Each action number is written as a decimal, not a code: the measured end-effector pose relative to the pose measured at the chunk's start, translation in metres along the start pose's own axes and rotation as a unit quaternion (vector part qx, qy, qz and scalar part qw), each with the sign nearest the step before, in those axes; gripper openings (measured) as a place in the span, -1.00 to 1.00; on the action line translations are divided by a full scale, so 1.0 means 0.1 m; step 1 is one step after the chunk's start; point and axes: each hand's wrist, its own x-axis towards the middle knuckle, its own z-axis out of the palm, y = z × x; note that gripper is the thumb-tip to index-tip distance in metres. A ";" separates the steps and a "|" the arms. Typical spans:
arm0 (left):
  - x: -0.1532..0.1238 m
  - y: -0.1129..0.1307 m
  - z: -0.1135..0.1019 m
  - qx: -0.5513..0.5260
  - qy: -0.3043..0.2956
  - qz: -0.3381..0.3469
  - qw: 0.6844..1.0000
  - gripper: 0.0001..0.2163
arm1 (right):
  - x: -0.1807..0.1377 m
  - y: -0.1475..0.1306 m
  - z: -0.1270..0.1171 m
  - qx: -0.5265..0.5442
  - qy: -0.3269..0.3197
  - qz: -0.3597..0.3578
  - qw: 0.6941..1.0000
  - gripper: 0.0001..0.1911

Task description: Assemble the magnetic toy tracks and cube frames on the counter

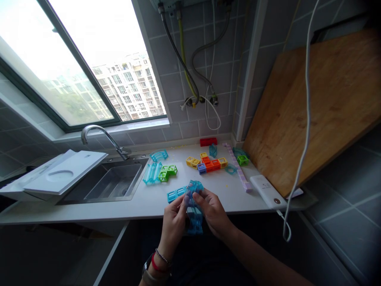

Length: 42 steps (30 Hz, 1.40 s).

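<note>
Near the counter's front edge, my left hand (174,220) and my right hand (216,212) are both closed on a translucent blue plastic toy track piece (195,223). It hangs upright between them, its top end above my thumbs. Fingers cover its middle, so I cannot tell whether it is one piece or several joined. Just behind my left hand lies a row of blue square frames (176,194). Green cube frames (167,173) rest farther back, beside ribbed blue track pieces (153,173). Orange, yellow and blue-violet cube frames (210,163) form a joined shape beyond my right hand.
A sink (116,186) with a faucet (104,137) is at left, a white box (64,172) over its edge. On the right are a purple strip (236,167), a white power bank (266,192) with a cable (308,87), and a leaning wooden board (321,103).
</note>
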 end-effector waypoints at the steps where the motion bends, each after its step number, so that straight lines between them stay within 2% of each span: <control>1: 0.02 0.00 0.00 0.018 -0.003 0.015 1.000 -0.68 | 0.03 0.04 0.01 0.017 0.007 0.009 1.000 -0.59; 6: 0.17 -0.05 0.02 0.059 0.032 0.055 0.996 -0.76 | 0.13 0.24 0.09 0.075 0.053 0.005 0.996 -0.59; 11: 0.31 -0.16 -0.05 0.036 0.004 0.015 0.999 -0.72 | 0.19 0.36 0.09 0.101 0.052 0.019 0.993 -0.60; 16: 0.33 -0.22 -0.09 0.050 -0.013 0.017 0.999 -0.64 | 0.25 0.37 0.03 0.134 0.055 0.032 0.989 -0.64; 19: 0.33 -0.21 -0.09 0.071 -0.048 0.027 0.996 -0.59 | 0.28 0.37 -0.01 0.169 0.055 0.036 0.983 -0.70; 23: 0.39 -0.15 -0.10 0.102 -0.144 0.052 0.983 -0.58 | 0.33 0.37 -0.07 0.196 0.052 0.045 0.978 -0.74; 26: 0.46 -0.12 -0.13 0.076 -0.181 0.029 0.980 -0.52 | 0.37 0.37 -0.09 0.207 0.049 0.052 0.976 -0.72; 29: 0.53 -0.13 -0.16 0.024 -0.180 -0.022 0.983 -0.42 | 0.41 0.34 -0.09 0.218 0.036 0.047 0.974 -0.68; 31: 0.57 -0.15 -0.17 0.013 -0.173 -0.038 0.984 -0.43 | 0.43 0.32 -0.08 0.225 0.024 0.044 0.973 -0.66; 36: 0.61 -0.17 -0.16 0.065 -0.164 0.004 0.984 -0.56 | 0.42 0.29 -0.08 0.232 0.022 0.044 0.972 -0.61; 42: 0.58 -0.12 -0.11 0.119 -0.165 0.039 0.978 -0.50 | 0.41 0.28 -0.11 0.225 0.009 0.060 0.973 -0.61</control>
